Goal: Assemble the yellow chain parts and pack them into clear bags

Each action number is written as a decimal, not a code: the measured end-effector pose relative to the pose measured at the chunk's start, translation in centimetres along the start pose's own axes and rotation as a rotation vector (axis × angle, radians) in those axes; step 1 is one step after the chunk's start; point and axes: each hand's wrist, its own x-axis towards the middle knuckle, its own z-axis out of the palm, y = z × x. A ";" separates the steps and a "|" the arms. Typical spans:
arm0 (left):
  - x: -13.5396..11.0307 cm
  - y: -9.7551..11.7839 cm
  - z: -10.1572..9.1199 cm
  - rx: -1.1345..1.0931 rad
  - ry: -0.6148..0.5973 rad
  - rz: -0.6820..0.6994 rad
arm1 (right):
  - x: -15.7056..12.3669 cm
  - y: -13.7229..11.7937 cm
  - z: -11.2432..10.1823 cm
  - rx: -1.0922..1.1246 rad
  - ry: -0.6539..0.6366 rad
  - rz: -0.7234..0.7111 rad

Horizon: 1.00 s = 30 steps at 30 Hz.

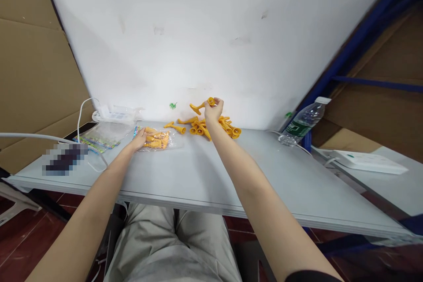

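My right hand (213,110) is raised above a pile of orange plastic pieces (211,127) at the back of the white table (205,176). Its fingers are pinched on one orange piece (202,105) lifted off the pile. My left hand (141,138) rests on a clear plastic bag (157,140) holding several orange pieces, fingers curled on the bag's left end. The bag lies left of the pile, a short gap apart.
A stack of clear bags with coloured strips (101,135) lies at the left. Behind it sits a white power strip (114,114) with a cable. A water bottle (302,121) stands at the right, another power strip (366,161) beyond. A white wall rises behind the table.
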 end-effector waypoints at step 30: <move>-1.6 2.3 0.2 -0.102 -0.115 -0.014 | -7.8 0.7 -7.5 -0.746 -1.067 -0.322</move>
